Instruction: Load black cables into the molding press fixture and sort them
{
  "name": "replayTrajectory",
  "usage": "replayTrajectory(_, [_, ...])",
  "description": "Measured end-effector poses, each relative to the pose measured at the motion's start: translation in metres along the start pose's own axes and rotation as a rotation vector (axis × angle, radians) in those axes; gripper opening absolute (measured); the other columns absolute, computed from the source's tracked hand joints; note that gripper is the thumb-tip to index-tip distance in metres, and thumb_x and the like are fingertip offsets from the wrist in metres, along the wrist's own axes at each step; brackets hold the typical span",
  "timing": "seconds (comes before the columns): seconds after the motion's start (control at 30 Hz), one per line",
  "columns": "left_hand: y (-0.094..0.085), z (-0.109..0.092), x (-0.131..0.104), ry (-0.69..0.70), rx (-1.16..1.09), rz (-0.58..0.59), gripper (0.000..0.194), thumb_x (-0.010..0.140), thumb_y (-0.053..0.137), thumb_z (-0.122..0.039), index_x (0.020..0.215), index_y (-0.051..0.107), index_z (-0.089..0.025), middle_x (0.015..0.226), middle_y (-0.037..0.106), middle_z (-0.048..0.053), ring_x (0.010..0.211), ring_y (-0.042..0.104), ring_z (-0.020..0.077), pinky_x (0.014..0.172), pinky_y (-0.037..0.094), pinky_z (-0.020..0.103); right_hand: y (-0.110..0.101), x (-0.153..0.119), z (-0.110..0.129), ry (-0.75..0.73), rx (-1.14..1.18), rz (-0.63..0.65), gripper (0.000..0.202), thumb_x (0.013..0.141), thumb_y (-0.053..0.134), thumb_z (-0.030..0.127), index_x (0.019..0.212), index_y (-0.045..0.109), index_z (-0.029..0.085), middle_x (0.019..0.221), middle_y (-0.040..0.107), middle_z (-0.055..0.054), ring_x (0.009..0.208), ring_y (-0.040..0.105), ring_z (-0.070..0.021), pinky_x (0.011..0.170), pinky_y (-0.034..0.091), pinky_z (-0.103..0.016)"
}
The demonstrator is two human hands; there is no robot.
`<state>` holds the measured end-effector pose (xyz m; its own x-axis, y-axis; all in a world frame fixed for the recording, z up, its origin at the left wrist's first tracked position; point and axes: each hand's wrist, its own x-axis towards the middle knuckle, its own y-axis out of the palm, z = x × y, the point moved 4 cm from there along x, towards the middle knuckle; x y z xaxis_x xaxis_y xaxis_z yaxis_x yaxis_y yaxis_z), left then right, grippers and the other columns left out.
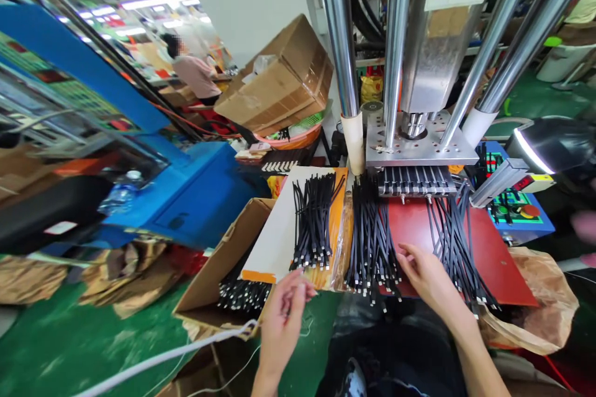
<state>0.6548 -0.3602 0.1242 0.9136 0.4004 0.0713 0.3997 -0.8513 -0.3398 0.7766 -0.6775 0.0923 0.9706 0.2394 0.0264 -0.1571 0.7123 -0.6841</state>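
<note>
My left hand [285,305] is at the near edge of a white board [270,236], its fingers curled together; whatever they may hold is too small to make out. Just beyond it, a bundle of short black cables with metal plugs [313,223] lies on the board. My right hand [423,270] hovers over a red plate [410,223], fingers apart and nothing in them. It is between a middle bundle of black cables [372,242] and a right bundle of black cables [454,248]. Behind it stands the press with a metal clamp block [416,183].
A cardboard box of cables [223,248] stands at the left, beside a blue machine [186,198]. Steel columns [338,31] flank the press. A control box [521,211] and a lamp [554,142] are at the right. Another person [193,71] is far back.
</note>
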Motion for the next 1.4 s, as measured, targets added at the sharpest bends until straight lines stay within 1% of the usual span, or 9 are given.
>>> replayTrajectory(0.1, [-0.03, 0.001, 0.021, 0.075, 0.008, -0.288, 0.037, 0.101, 0.063, -0.05, 0.123, 0.063, -0.021, 0.089, 0.074, 0.003, 0.079, 0.073, 0.0207, 0.076, 0.063, 0.033, -0.05, -0.016, -0.048, 0.151, 0.153, -0.157, 0.048, 0.101, 0.056, 0.058, 0.124, 0.076, 0.021, 0.103, 0.081, -0.01, 0.078, 0.074, -0.0246, 0.075, 0.058, -0.037])
replayTrajectory(0.17, [-0.042, 0.005, 0.04, 0.118, 0.101, -0.374, 0.037, 0.1, 0.062, -0.051, 0.122, 0.062, -0.02, 0.088, 0.074, 0.003, 0.081, 0.075, 0.022, 0.078, 0.064, 0.034, -0.082, -0.025, -0.092, 0.271, 0.205, -0.313, 0.051, 0.095, 0.06, 0.064, 0.12, 0.078, 0.023, 0.098, 0.081, -0.011, 0.073, 0.073, -0.0253, 0.069, 0.057, -0.037])
replayTrajectory(0.27, [-0.047, 0.016, 0.074, 0.169, 0.275, -0.376, 0.042, 0.099, 0.059, -0.051, 0.124, 0.063, -0.017, 0.097, 0.077, 0.008, 0.091, 0.078, 0.0251, 0.088, 0.065, 0.039, -0.109, -0.029, -0.151, 0.352, 0.192, -0.495, 0.055, 0.091, 0.059, 0.066, 0.115, 0.078, 0.02, 0.094, 0.082, -0.012, 0.076, 0.074, -0.0282, 0.072, 0.057, -0.039])
replayTrajectory(0.37, [-0.044, 0.03, 0.11, 0.188, 0.424, -0.345, 0.047, 0.099, 0.054, -0.053, 0.123, 0.065, -0.014, 0.104, 0.079, 0.013, 0.094, 0.079, 0.0269, 0.089, 0.065, 0.041, -0.114, -0.027, -0.18, 0.38, 0.1, -0.575, 0.054, 0.089, 0.057, 0.065, 0.107, 0.08, 0.02, 0.089, 0.082, -0.013, 0.084, 0.075, -0.0321, 0.084, 0.055, -0.045])
replayTrajectory(0.63, [-0.032, 0.052, 0.159, 0.244, 0.535, -0.272, 0.041, 0.094, 0.053, -0.047, 0.111, 0.072, -0.015, 0.116, 0.076, 0.017, 0.114, 0.072, 0.0346, 0.11, 0.055, 0.054, -0.112, -0.025, -0.178, 0.362, 0.082, -0.571, 0.056, 0.091, 0.055, 0.068, 0.104, 0.08, 0.02, 0.086, 0.081, -0.01, 0.077, 0.073, -0.0285, 0.08, 0.053, -0.041])
replayTrajectory(0.83, [-0.032, 0.067, 0.158, 0.285, 0.504, -0.263, 0.039, 0.099, 0.049, -0.046, 0.108, 0.072, -0.017, 0.113, 0.076, 0.014, 0.11, 0.072, 0.0316, 0.11, 0.054, 0.049, -0.116, -0.024, -0.175, 0.348, 0.085, -0.604, 0.06, 0.09, 0.054, 0.07, 0.102, 0.079, 0.016, 0.081, 0.078, -0.011, 0.064, 0.067, -0.0239, 0.065, 0.053, -0.036])
replayTrajectory(1.0, [-0.03, 0.073, 0.156, 0.327, 0.475, -0.265, 0.039, 0.101, 0.046, -0.044, 0.11, 0.071, -0.015, 0.124, 0.075, 0.016, 0.133, 0.066, 0.0328, 0.121, 0.047, 0.049, -0.119, -0.025, -0.159, 0.328, 0.073, -0.635, 0.063, 0.089, 0.054, 0.073, 0.096, 0.08, 0.017, 0.074, 0.076, -0.01, 0.057, 0.063, -0.0225, 0.055, 0.049, -0.034])
replayTrajectory(1.2, [-0.027, 0.076, 0.158, 0.315, 0.491, -0.279, 0.036, 0.099, 0.048, -0.042, 0.11, 0.07, -0.016, 0.125, 0.075, 0.014, 0.133, 0.064, 0.0349, 0.12, 0.047, 0.052, -0.123, -0.024, -0.141, 0.295, 0.072, -0.648, 0.064, 0.089, 0.052, 0.074, 0.091, 0.081, 0.018, 0.067, 0.073, -0.009, 0.052, 0.06, -0.0216, 0.051, 0.047, -0.033])
replayTrajectory(1.4, [-0.027, 0.073, 0.158, 0.3, 0.521, -0.27, 0.034, 0.097, 0.048, -0.042, 0.108, 0.069, -0.018, 0.123, 0.075, 0.017, 0.13, 0.066, 0.0362, 0.117, 0.049, 0.053, -0.122, -0.027, -0.146, 0.325, 0.088, -0.634, 0.063, 0.091, 0.052, 0.073, 0.096, 0.081, 0.018, 0.071, 0.075, -0.009, 0.053, 0.061, -0.0211, 0.052, 0.047, -0.032])
